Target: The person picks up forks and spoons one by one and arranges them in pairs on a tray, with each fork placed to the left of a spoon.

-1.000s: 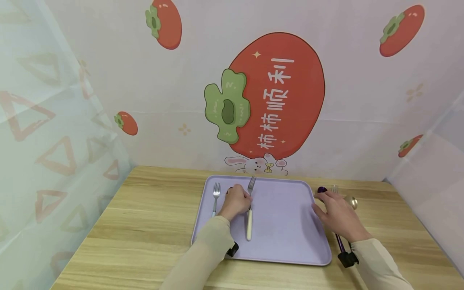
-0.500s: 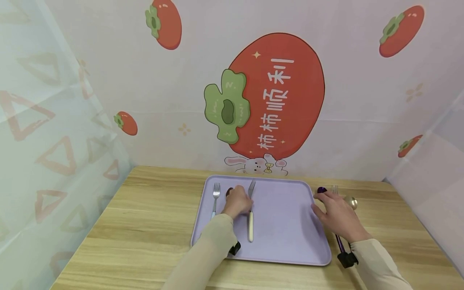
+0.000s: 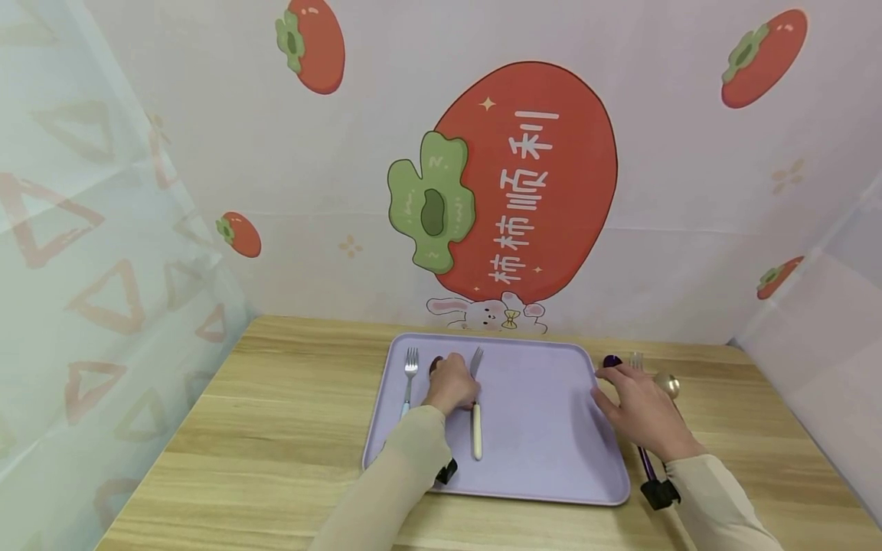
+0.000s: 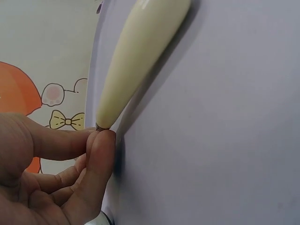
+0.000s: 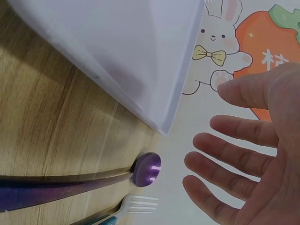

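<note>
One narrow pinch is the weak point: held only at the neck, the cream-handled fork (image 3: 477, 432), on or just above the lilac tray (image 3: 551, 444), could swivel and knock the dark utensil (image 3: 435, 364) nearby. The left hand (image 3: 452, 383) clamps the fork, fingertips together; the right hand (image 3: 641, 412), fingers apart and gripping nothing, hovers near a purple spoon (image 5: 146, 169).
</note>
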`<state>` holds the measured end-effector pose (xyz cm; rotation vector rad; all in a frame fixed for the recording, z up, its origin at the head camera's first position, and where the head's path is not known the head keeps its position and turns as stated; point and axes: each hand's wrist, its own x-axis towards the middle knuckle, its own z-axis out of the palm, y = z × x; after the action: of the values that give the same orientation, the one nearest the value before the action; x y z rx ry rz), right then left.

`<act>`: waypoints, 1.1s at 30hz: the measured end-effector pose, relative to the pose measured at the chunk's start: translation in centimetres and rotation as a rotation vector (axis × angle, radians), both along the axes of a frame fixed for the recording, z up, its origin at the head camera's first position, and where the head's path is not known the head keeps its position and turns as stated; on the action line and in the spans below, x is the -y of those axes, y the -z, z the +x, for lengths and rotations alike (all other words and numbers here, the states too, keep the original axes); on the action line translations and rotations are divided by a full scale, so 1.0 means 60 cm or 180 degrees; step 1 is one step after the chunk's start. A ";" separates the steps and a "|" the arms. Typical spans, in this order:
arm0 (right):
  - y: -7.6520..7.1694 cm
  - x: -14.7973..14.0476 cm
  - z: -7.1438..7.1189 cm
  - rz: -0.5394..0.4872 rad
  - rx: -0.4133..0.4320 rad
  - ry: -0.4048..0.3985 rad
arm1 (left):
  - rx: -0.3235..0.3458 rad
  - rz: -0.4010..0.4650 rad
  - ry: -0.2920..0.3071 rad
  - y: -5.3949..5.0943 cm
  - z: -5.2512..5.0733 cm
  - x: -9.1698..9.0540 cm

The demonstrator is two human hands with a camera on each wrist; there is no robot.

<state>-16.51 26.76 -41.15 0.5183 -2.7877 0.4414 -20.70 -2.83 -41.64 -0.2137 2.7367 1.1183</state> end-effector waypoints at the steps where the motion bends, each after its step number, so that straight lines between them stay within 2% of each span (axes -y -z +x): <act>1: 0.000 0.000 0.000 0.0001 0.0007 0.0005 | -0.0018 0.0005 0.0010 0.000 0.000 0.001; 13: 0.001 0.001 0.000 -0.0001 0.0042 0.0026 | -0.0078 -0.0039 0.0101 0.002 0.000 0.004; 33: 0.000 0.003 0.001 -0.0020 0.0071 0.0047 | 0.0050 -0.0146 0.0115 0.003 -0.004 -0.003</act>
<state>-16.46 26.60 -41.13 0.4943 -2.8086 0.4552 -20.95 -2.67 -41.82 -0.1778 2.7431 1.0412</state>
